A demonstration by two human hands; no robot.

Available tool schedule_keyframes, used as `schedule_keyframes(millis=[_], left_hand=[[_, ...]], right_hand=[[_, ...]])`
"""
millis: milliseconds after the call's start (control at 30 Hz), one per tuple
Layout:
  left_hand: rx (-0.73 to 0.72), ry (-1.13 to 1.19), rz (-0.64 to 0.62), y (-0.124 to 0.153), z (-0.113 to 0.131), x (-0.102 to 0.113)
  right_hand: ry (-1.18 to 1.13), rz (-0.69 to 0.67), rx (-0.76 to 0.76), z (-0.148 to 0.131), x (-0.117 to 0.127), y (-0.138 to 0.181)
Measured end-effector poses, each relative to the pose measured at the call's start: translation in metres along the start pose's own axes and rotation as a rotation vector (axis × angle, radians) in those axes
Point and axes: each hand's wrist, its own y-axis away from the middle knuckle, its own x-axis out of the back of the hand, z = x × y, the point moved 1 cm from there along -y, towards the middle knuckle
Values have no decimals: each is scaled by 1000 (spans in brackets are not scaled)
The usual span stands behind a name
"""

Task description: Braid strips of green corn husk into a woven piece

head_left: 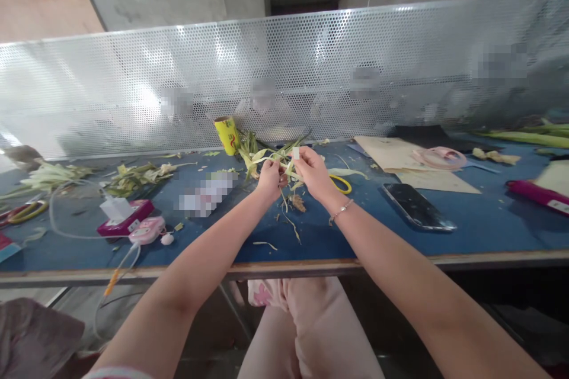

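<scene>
Over the middle of the blue table, my left hand (270, 179) is closed, its fingers pinching a pale green strip that looks like plant husk. Close on its right, my right hand (313, 173) is closed on the same leafy strip (288, 167). A small whitish piece (296, 153) shows at the right thumb; whether it is tape or something held cannot be made out. Behind the hands lies a heap of green and pale husk leaves (252, 157). Yellow scissor handles (341, 184) rest beside my right wrist. Dry scraps (297, 202) lie below the fingers.
A yellow can (227, 135) leans near the perforated metal screen (311, 53). To the right are a phone (415, 206), brown card (386, 154) and a pink tape-like ring (440, 157). Leftward sit a magenta box (127, 218), a white charger (116, 207) with cable, and more leaves (137, 179).
</scene>
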Motion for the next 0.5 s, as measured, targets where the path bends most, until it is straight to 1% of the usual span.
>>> schedule_keyframes(millis=[100, 233, 400, 500], left_hand=[[-75, -165, 56, -3, -2, 2], [-177, -333, 82, -8, -5, 6], [-348, -375, 104, -12, -7, 10], [-427, -342, 91, -9, -5, 12]], right_hand=[[-19, -13, -4, 1, 0, 0], [-76, 36, 11, -1, 2, -1], [-152, 135, 14, -5, 5, -4], [-144, 199, 20, -6, 7, -6]])
